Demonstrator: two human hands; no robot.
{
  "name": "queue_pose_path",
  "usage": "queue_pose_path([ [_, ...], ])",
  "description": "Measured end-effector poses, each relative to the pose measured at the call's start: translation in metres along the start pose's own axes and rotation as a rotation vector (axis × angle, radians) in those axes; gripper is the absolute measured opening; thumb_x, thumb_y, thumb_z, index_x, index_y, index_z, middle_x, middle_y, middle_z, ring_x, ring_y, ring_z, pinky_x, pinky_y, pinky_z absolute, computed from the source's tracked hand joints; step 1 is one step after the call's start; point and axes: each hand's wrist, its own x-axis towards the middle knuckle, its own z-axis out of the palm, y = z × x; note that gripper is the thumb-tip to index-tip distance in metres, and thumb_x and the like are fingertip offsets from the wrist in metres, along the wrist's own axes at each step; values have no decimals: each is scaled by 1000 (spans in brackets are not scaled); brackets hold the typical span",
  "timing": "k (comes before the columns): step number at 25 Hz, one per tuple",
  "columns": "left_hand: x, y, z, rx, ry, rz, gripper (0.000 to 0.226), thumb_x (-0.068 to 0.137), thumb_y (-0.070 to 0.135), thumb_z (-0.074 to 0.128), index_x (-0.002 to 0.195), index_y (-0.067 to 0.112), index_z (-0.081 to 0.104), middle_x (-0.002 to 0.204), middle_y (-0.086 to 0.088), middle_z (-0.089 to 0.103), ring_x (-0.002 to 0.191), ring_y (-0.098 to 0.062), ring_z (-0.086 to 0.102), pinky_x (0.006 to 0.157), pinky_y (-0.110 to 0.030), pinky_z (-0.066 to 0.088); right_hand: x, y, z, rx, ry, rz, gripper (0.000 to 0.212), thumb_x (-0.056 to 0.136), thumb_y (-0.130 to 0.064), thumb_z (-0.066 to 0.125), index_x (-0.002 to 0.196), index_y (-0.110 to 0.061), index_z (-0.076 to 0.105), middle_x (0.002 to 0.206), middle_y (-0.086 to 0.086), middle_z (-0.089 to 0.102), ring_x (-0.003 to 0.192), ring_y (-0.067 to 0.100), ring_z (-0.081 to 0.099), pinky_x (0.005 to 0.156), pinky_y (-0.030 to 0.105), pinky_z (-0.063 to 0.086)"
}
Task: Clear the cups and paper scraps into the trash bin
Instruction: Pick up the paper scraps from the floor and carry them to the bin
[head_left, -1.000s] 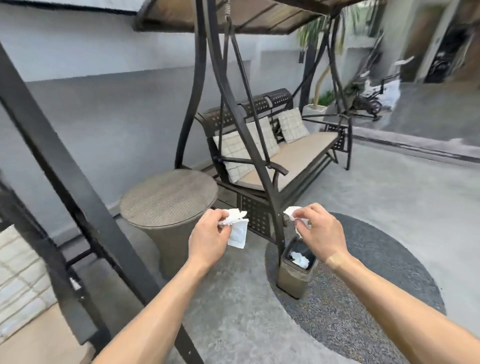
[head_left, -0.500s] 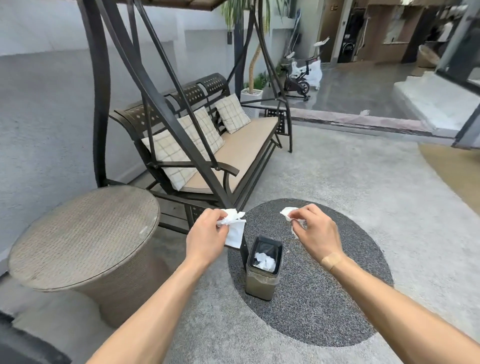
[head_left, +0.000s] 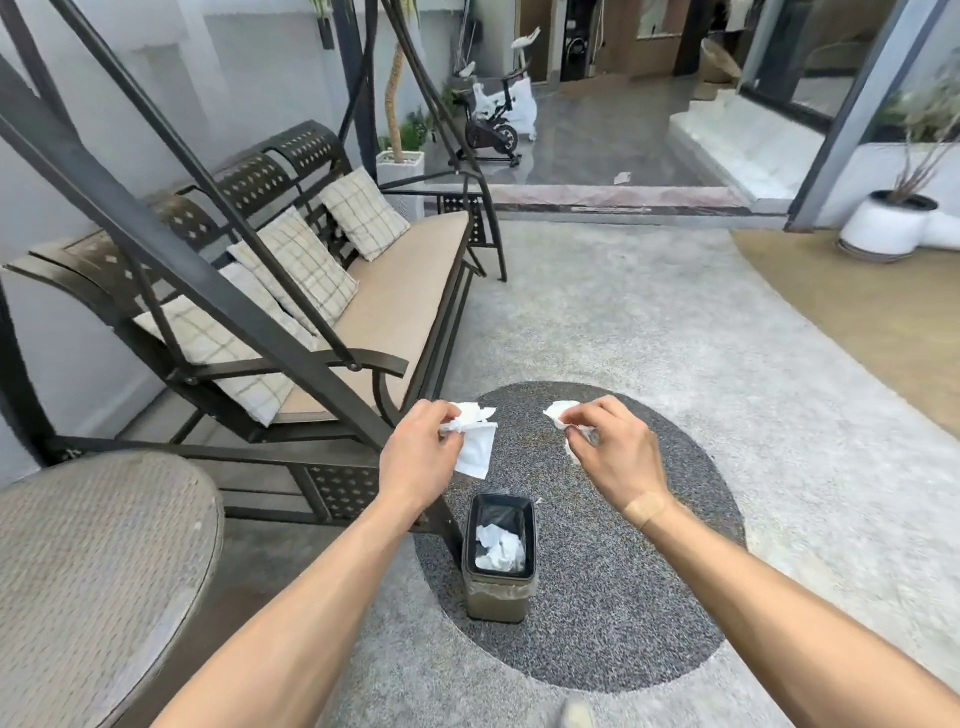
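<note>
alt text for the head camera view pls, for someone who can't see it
Two bare hands, the left hand and the right hand, each pinch a crumpled white paper scrap above a small open trash bin that already holds white paper. The bin stands on a dark round floor patch beside a metal swing bench.

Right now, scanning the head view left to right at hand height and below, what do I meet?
Round wicker table → left hand holding a paper scrap → trash bin → right hand holding another scrap.
</note>
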Motion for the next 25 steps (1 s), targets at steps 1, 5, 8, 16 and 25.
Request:
queue_pose_path([
  [1, 14, 0, 11, 9, -13, -8, 17, 89, 21, 56, 104, 26, 62, 105, 14, 58, 82, -8, 54, 68, -30, 43, 13, 9, 6, 5, -3, 5, 9, 85, -27, 68, 94, -27, 69, 94, -14, 61, 72, 6, 60, 68, 35, 56],
  [5, 73, 4, 56, 13, -28, -58, 17, 90, 23, 56, 105, 28, 61, 106, 14, 58, 82, -8, 54, 67, -31, 43, 74, 54, 28, 41, -23, 0, 9, 84, -28, 69, 93, -30, 69, 93, -14, 60, 69, 6, 59, 68, 33, 56],
  [8, 115, 11, 85, 64, -50, -99, 17, 90, 23, 56, 106, 27, 62, 106, 11, 59, 84, -9, 53, 66, -31, 42, 119, 92, 38, 52, -63, 19, 9, 84, -28, 69, 93, -30, 70, 93, -14, 61, 71, 7, 60, 70, 33, 54],
  [16, 174, -7, 142, 55, -106, -263, 19, 89, 22, 57, 107, 24, 62, 106, 7, 59, 88, -16, 58, 73, -37, 49, 186, 158, 92, 51, -258, 96, 12, 86, -28, 67, 98, -28, 69, 97, -10, 62, 78, 10, 61, 76, 35, 53],
  [25, 189, -113, 227, 71, -233, -424, 23, 90, 20, 57, 112, 18, 63, 110, -2, 62, 93, -22, 59, 80, -41, 49, 171, 213, 221, 65, -447, 255, 19, 87, -27, 66, 105, -23, 69, 98, -11, 55, 81, 9, 59, 81, 30, 51],
])
